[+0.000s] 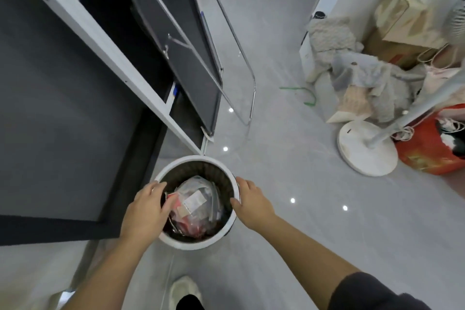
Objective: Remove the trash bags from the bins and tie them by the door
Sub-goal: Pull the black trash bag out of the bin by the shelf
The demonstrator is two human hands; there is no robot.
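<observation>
Bare forearms reach down: left hand [148,206] and right hand [251,200] both grip the white bin [201,245].
Left fingers [161,187] curl over the left rim; the right hand pinches the right rim, thumb inside. The dark trash bag [216,176] lines the bin, holding clear plastic and red wrappers. The bin stands on the grey floor [302,221], well apart from a white fan base [364,151].
</observation>
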